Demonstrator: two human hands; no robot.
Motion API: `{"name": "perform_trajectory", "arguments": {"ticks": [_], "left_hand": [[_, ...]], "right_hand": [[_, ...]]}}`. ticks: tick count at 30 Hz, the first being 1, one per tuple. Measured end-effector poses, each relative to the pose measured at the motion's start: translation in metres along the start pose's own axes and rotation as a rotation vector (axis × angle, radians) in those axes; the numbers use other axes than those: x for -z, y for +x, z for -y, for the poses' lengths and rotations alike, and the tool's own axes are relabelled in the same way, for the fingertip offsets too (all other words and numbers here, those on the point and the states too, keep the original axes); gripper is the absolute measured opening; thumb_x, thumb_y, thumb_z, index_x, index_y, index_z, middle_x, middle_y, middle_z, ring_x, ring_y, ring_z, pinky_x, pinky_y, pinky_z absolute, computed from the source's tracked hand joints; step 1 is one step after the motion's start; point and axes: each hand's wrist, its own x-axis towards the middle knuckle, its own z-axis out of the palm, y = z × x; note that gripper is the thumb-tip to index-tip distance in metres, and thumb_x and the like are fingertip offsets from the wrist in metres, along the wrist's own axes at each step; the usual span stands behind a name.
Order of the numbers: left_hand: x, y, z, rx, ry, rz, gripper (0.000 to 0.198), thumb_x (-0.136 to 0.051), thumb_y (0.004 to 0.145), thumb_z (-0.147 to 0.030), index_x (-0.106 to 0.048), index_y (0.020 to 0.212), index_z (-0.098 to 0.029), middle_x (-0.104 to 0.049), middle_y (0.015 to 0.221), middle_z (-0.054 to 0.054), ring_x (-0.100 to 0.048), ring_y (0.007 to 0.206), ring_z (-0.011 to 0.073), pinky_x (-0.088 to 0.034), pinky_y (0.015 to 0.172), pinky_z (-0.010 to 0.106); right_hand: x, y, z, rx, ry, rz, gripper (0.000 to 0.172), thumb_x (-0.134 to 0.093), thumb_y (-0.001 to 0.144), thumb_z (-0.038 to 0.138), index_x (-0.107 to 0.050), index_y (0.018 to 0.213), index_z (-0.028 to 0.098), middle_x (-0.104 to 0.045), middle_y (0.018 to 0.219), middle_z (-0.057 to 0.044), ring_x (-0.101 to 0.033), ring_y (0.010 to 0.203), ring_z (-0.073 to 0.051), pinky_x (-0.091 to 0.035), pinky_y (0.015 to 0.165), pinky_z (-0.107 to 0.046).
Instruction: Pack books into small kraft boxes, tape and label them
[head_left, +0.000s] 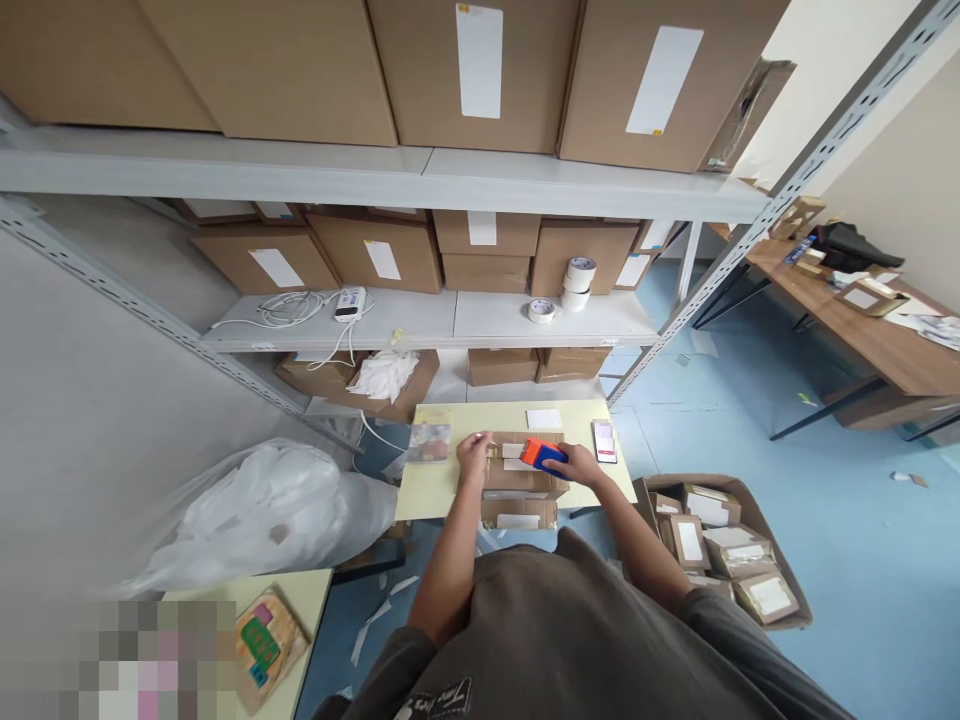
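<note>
On the pale yellow table (426, 488) in front of me lies a brown cardboard box (517, 478) with a white label and a strip of tape on top. My right hand (579, 465) is closed around an orange-and-blue handheld tool (541, 456), its orange end over the box top; its exact kind is unclear. At the box's left edge, my left hand (473, 457) has its fingers pinched together, and what they hold is too small to tell. A second labelled box (519, 514) shows just below the table's front edge.
A phone (604, 441), a white card (543, 419) and a flat printed packet (430, 442) lie on the table. Behind stands a shelf (420, 320) with boxes and tape rolls (576, 282). A large carton of parcels (796, 600) sits right; a white plastic bag (277, 510) bulges left.
</note>
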Motion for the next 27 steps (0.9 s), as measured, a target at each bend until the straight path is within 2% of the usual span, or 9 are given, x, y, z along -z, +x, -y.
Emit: {"name": "perform_trajectory", "arguments": {"ticks": [2,4,7,15,19,24,27], "left_hand": [[0.019,0.01,0.003,-0.009,-0.102,-0.12,0.035,-0.078,0.071,-0.052,-0.072,0.073,-0.017,-0.073,0.075,0.006,-0.064,0.073,0.0165,-0.05,0.068,0.026],[0.035,0.016,0.008,0.009,-0.154,-0.18,0.034,-0.08,0.067,-0.049,-0.07,0.069,-0.017,-0.07,0.069,0.004,-0.061,0.068,0.0151,-0.048,0.063,0.026],[0.043,0.015,0.021,0.098,-0.202,-0.235,0.033,-0.079,0.066,-0.048,-0.069,0.07,-0.017,-0.067,0.065,0.003,-0.06,0.064,0.0146,-0.046,0.059,0.026],[0.036,0.013,0.055,0.381,-0.029,-0.277,0.023,-0.076,0.072,-0.037,-0.063,0.068,-0.019,-0.067,0.062,0.004,-0.067,0.067,0.0185,-0.05,0.059,0.027],[0.029,0.012,0.071,0.474,0.063,-0.246,0.024,-0.077,0.074,-0.038,-0.063,0.067,-0.019,-0.067,0.061,0.007,-0.072,0.07,0.0246,-0.052,0.059,0.032],[0.014,0.009,0.085,0.521,0.179,-0.172,0.025,-0.079,0.077,-0.044,-0.073,0.081,-0.021,-0.074,0.073,0.013,-0.076,0.083,0.0344,-0.057,0.067,0.039],[0.01,0.013,0.085,0.535,0.316,-0.14,0.029,-0.077,0.08,-0.043,-0.076,0.097,-0.02,-0.078,0.09,0.017,-0.076,0.093,0.0368,-0.058,0.075,0.04]], "right_hand": [[0.011,-0.003,-0.015,-0.042,-0.02,0.029,0.05,-0.065,0.091,0.069,-0.072,0.095,0.019,-0.076,0.087,-0.008,-0.067,0.077,-0.021,-0.034,0.063,-0.026],[0.017,-0.004,-0.027,-0.063,-0.029,0.063,0.048,-0.065,0.091,0.067,-0.072,0.09,0.019,-0.075,0.084,-0.007,-0.066,0.074,-0.02,-0.032,0.061,-0.026],[0.019,0.004,-0.031,-0.069,-0.058,0.078,0.048,-0.067,0.089,0.067,-0.073,0.09,0.019,-0.076,0.086,-0.008,-0.066,0.076,-0.021,-0.032,0.061,-0.026],[0.011,0.037,-0.025,-0.1,-0.114,0.142,0.057,-0.069,0.085,0.074,-0.077,0.095,0.019,-0.078,0.096,-0.012,-0.07,0.082,-0.023,-0.038,0.063,-0.026],[0.011,0.041,-0.024,-0.099,-0.129,0.17,0.051,-0.071,0.085,0.069,-0.077,0.096,0.019,-0.079,0.097,-0.011,-0.071,0.084,-0.024,-0.039,0.063,-0.027],[0.005,0.041,-0.02,-0.113,-0.17,0.158,0.052,-0.072,0.085,0.07,-0.077,0.096,0.019,-0.079,0.098,-0.011,-0.071,0.087,-0.025,-0.04,0.063,-0.027],[0.002,0.04,-0.018,-0.123,-0.179,0.147,0.053,-0.071,0.085,0.071,-0.077,0.095,0.02,-0.079,0.097,-0.011,-0.072,0.087,-0.025,-0.041,0.064,-0.028]]}}
